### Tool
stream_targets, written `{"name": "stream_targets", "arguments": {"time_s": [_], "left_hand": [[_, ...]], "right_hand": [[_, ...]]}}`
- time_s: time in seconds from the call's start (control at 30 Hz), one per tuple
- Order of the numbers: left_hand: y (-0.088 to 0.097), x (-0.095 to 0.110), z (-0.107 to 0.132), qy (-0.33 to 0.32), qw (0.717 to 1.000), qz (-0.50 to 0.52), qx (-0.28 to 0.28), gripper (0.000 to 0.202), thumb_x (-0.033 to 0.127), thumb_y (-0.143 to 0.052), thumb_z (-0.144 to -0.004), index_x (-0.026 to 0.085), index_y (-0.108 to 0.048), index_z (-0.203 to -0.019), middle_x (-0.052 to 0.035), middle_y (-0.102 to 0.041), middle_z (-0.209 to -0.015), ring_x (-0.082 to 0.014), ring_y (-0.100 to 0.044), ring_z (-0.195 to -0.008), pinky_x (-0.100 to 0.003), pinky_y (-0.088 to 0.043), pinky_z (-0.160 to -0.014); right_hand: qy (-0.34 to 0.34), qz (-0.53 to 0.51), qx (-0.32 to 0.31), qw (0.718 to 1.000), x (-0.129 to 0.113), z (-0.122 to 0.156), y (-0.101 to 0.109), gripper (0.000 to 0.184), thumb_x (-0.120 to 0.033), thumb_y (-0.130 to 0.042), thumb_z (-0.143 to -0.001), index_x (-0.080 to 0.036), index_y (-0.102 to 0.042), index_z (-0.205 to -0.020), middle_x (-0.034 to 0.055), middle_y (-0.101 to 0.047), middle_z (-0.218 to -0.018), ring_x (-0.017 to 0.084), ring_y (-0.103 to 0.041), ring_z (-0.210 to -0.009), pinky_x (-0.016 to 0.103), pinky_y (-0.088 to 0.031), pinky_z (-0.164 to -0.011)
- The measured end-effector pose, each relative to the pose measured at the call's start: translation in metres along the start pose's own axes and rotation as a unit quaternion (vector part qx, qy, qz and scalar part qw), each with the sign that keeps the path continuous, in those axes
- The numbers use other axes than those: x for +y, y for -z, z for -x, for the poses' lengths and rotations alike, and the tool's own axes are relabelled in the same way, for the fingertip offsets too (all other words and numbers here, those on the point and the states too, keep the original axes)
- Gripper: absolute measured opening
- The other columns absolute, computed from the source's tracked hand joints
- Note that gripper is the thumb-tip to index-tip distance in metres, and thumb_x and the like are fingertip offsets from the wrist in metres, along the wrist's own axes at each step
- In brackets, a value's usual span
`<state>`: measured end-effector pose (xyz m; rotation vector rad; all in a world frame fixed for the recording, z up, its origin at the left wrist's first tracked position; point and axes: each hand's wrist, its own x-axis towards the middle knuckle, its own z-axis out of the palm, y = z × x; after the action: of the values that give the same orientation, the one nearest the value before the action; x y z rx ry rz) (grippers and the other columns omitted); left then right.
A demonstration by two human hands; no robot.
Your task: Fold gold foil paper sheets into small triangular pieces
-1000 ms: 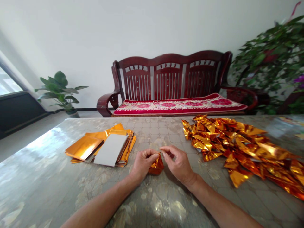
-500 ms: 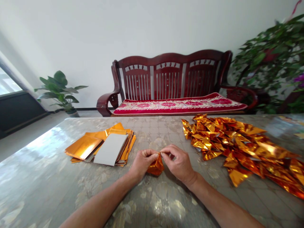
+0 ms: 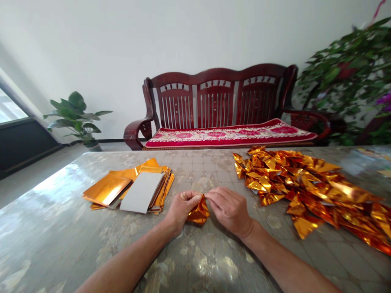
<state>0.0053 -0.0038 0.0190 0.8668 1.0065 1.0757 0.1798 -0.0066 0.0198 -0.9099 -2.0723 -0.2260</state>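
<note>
A small folded piece of gold foil paper (image 3: pixel 198 212) rests on the table (image 3: pixel 61 228) between my two hands. My left hand (image 3: pixel 181 210) is closed on its left side. My right hand (image 3: pixel 229 210) pinches its top right corner with thumb and fingers. To the left lies a stack of flat gold foil sheets (image 3: pixel 130 189), one turned white side up. To the right spreads a pile of several folded gold foil pieces (image 3: pixel 308 189).
A dark red wooden bench (image 3: pixel 218 110) with a red patterned cushion stands behind the table. A potted plant (image 3: pixel 78 118) sits on the floor at the left, and a large leafy plant (image 3: pixel 351 81) fills the right.
My right hand has closed in on the foil piece, its fingers now pinched tighter at the top corner. The foil piece has shifted slightly. The stacks have not moved.
</note>
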Motion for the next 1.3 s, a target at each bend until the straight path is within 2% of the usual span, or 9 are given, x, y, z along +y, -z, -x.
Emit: {"name": "stream_targets", "arguments": {"time_s": [0.2,0.3,0.53,0.63,0.83,0.93,1.03,1.13,1.3], "left_hand": [[-0.001,0.003,0.001,0.002,1.0,0.003,0.007,0.046,0.047,-0.089,-0.047,0.011,-0.068,-0.065,0.0012,-0.063,-0.053,-0.008,-0.054,-0.047,-0.019,-0.042,-0.049],[0.001,0.002,0.0,-0.009,1.0,-0.007,0.002,0.045,0.048,-0.088,-0.049,0.011,-0.068,-0.065,0.0011,-0.063,-0.054,-0.0084,-0.054,-0.047,-0.02,-0.041,-0.05],[0.005,-0.003,0.0,-0.08,0.995,-0.056,-0.008,0.037,0.046,-0.08,-0.065,0.012,-0.07,-0.071,0.001,-0.062,-0.06,-0.0078,-0.051,-0.053,-0.019,-0.041,-0.054],[0.007,-0.004,0.001,-0.114,0.989,-0.091,-0.007,0.032,0.043,-0.077,-0.071,0.012,-0.07,-0.073,0.0016,-0.061,-0.061,-0.0077,-0.05,-0.056,-0.019,-0.04,-0.055],[0.005,-0.003,0.002,-0.146,0.979,-0.143,0.009,0.027,0.039,-0.072,-0.075,0.013,-0.07,-0.071,0.0011,-0.061,-0.061,-0.009,-0.051,-0.058,-0.019,-0.04,-0.057],[0.004,-0.003,0.002,-0.153,0.973,-0.171,0.018,0.026,0.039,-0.071,-0.075,0.013,-0.07,-0.07,0.0002,-0.062,-0.062,-0.0104,-0.052,-0.058,-0.02,-0.041,-0.058],[0.004,-0.004,0.002,-0.161,0.969,-0.189,0.022,0.025,0.038,-0.071,-0.075,0.013,-0.071,-0.071,-0.0001,-0.064,-0.062,-0.0111,-0.054,-0.059,-0.02,-0.042,-0.059],[0.004,-0.005,0.002,-0.157,0.97,-0.185,0.02,0.025,0.039,-0.071,-0.074,0.013,-0.071,-0.072,-0.0004,-0.064,-0.063,-0.0114,-0.054,-0.06,-0.021,-0.042,-0.059],[0.003,-0.004,0.001,-0.152,0.972,-0.175,0.026,0.023,0.036,-0.072,-0.072,0.013,-0.072,-0.071,-0.0003,-0.065,-0.063,-0.0115,-0.053,-0.06,-0.022,-0.042,-0.06]], "right_hand": [[0.054,0.055,-0.008,0.997,0.003,0.0,0.005,0.023,-0.014,-0.052,-0.092,-0.023,-0.071,-0.102,0.0041,-0.074,-0.091,0.017,-0.066,-0.082,0.029,-0.046,-0.074],[0.063,0.048,-0.011,0.997,0.005,0.001,0.004,0.026,-0.013,-0.051,-0.093,-0.024,-0.071,-0.106,0.0041,-0.074,-0.094,0.017,-0.066,-0.084,0.029,-0.047,-0.074],[0.063,0.027,-0.005,0.998,0.007,0.005,0.002,0.03,-0.012,-0.051,-0.09,-0.026,-0.071,-0.107,0.004,-0.075,-0.097,0.017,-0.066,-0.087,0.03,-0.047,-0.074],[0.045,-0.033,0.007,0.998,0.005,0.003,0.002,0.032,-0.009,-0.051,-0.087,-0.024,-0.071,-0.107,0.0051,-0.074,-0.095,0.018,-0.065,-0.084,0.031,-0.049,-0.074],[-0.055,-0.191,0.004,0.98,-0.004,-0.001,0.002,0.024,-0.017,-0.054,-0.088,-0.025,-0.071,-0.102,0.0054,-0.071,-0.091,0.017,-0.065,-0.084,0.031,-0.053,-0.077],[-0.141,-0.251,0.009,0.958,-0.008,-0.004,-0.002,0.015,-0.023,-0.056,-0.089,-0.022,-0.071,-0.087,0.0046,-0.068,-0.081,0.016,-0.063,-0.075,0.026,-0.051,-0.067],[-0.224,-0.277,0.015,0.934,-0.011,-0.007,-0.005,0.02,-0.027,-0.058,-0.088,-0.02,-0.068,-0.073,0.0033,-0.065,-0.072,0.015,-0.061,-0.067,0.025,-0.048,-0.06],[-0.296,-0.311,0.006,0.903,-0.012,-0.008,-0.008,0.022,-0.032,-0.06,-0.085,-0.018,-0.069,-0.071,0.0025,-0.064,-0.067,0.015,-0.059,-0.061,0.024,-0.047,-0.056],[-0.384,-0.392,-0.022,0.836,-0.009,-0.008,-0.012,0.023,-0.039,-0.066,-0.077,-0.017,-0.069,-0.072,0.0016,-0.064,-0.062,0.015,-0.058,-0.057,0.023,-0.047,-0.048]]}}
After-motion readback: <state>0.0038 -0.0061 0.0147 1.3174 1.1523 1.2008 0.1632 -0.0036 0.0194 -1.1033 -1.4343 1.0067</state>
